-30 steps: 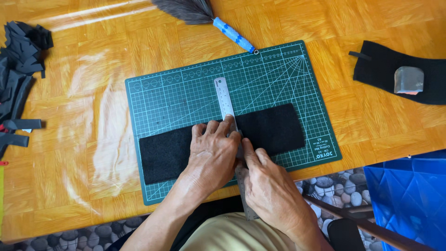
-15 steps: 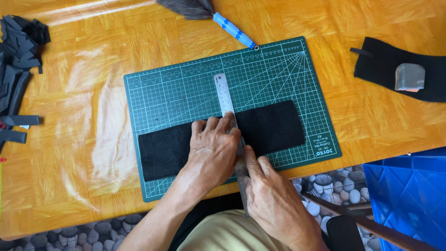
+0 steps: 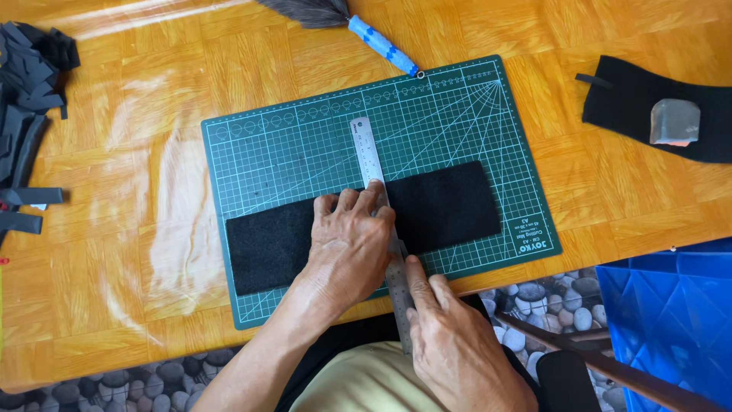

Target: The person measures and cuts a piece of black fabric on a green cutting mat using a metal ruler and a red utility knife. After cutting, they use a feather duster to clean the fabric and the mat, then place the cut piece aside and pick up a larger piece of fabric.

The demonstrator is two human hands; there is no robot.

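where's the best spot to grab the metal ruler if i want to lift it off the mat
Probably the far end of the metal ruler, coming from above the cutting mat. That end lies bare and flat on the mat, while the left hand presses its middle onto the black felt strip and the right hand crowds its near end.

1. I see an orange wooden worktop point(image 3: 114, 114) with glare streaks across it.
2. A heap of dark fabric strips point(image 3: 30, 84) lies at its far left edge.
3. A feather duster point(image 3: 343, 19) with a blue handle lies at the top.
4. On the right, a black fabric piece point(image 3: 633, 103) carries a small grey block point(image 3: 675, 122).
5. A blue bag point(image 3: 671, 320) stands lower right, over a pebble-patterned floor point(image 3: 549, 301).
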